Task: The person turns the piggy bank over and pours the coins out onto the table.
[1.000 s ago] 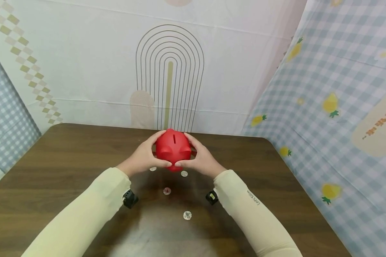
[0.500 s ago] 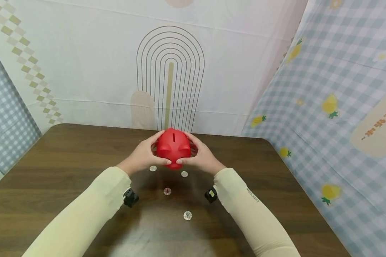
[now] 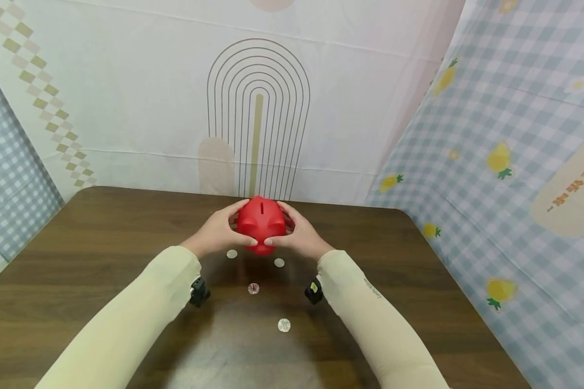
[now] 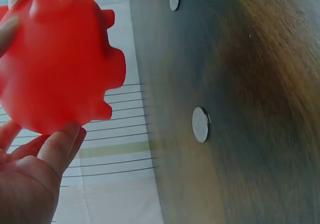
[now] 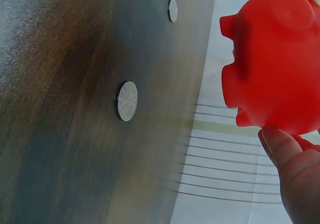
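Round red plastic piggy bank [image 3: 261, 223], held clear above the dark wooden table [image 3: 78, 254]. Left hand [image 3: 217, 233] and right hand [image 3: 299, 235] cup its sides, fingers curled round. Sleeve lettering unreadable.

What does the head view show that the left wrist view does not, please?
Only the head view shows both hands, left and right, round the piggy bank, its top slot, both sleeves, four coins and the cloth backdrops. Only the left wrist view shows the bank's underside with its stubby feet, clear of the table, and a fingertip beneath it. Both share the red bank, the left hand, the wooden table and some coins.
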The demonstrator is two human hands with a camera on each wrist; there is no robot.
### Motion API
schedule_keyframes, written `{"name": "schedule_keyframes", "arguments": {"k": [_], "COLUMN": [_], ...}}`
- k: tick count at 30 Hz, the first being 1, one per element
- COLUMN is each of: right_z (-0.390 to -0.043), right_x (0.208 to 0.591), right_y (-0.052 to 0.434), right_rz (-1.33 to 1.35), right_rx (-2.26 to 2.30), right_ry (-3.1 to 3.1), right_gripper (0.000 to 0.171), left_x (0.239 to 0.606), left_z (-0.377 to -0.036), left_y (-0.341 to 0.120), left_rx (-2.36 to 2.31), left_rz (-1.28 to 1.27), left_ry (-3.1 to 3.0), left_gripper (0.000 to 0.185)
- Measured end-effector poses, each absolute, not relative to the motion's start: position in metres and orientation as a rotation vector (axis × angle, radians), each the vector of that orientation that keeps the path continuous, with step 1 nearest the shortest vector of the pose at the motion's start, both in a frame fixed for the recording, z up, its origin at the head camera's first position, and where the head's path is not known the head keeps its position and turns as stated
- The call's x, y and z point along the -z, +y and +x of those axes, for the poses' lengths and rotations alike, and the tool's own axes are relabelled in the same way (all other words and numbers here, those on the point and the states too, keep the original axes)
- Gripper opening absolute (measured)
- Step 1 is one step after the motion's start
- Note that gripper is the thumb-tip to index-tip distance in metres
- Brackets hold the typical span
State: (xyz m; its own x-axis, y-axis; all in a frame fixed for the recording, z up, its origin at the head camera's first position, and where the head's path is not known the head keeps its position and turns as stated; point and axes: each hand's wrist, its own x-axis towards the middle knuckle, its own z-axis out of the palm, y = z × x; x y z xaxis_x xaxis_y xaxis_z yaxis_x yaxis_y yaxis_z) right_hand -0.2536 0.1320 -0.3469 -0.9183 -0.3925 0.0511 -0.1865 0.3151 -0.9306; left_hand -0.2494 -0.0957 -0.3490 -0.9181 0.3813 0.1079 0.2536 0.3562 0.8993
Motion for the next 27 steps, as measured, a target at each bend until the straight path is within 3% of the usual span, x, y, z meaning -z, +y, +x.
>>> {"name": "schedule_keyframes", "arguments": {"k": [10,27], "right_z": [-0.267,-0.278], "right_x": [0.352,0.376], "right_y": [0.135,0.126], "right_rz": [-0.447,-0.303], "right_rx": [1.644,1.586], "right_ry": [2.409,2.388], "right_gripper": [0.085,0.090], "left_x": [0.352,0.374], "left_z": [-0.261,-0.271], "left_y": [-0.087,-0.089], "left_rx": [-1.658,-1.589], "left_rz": [0.470,0.490], "left_ry": [2.442,2.447], "left_gripper": [0.092,0.090]}}
